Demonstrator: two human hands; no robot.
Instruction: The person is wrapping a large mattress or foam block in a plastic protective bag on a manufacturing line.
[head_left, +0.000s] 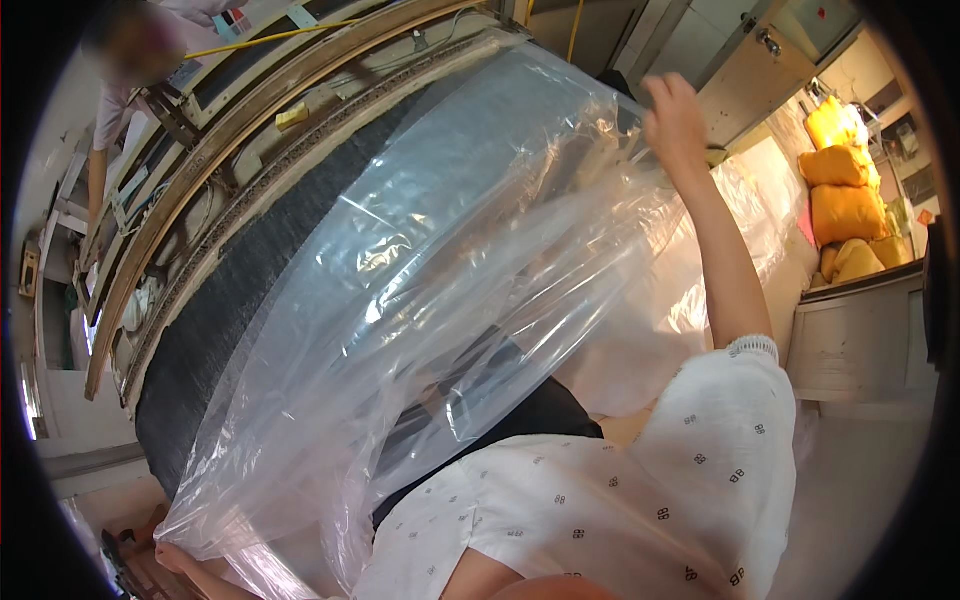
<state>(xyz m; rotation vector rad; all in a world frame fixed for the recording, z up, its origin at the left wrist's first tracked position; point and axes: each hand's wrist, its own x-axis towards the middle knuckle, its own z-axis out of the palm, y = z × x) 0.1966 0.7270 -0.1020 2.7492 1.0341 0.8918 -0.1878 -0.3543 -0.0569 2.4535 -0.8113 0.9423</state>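
Right hand (676, 118) grips the far edge of the clear plastic sheet (440, 300), drawn over most of the dark curved upholstered panel (230, 300). Left hand (175, 558) at the near corner; grip cannot be told. Near end remains uncovered.

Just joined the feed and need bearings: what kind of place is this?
Probably a furniture or upholstery workshop: bare carved wooden frames leaning together, a dark fabric-covered panel under clear plastic sheeting, and stacked yellow sacks.

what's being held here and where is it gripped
The right hand grips the clear plastic sheet at its upper edge. The left hand seems to hold its lower corner.
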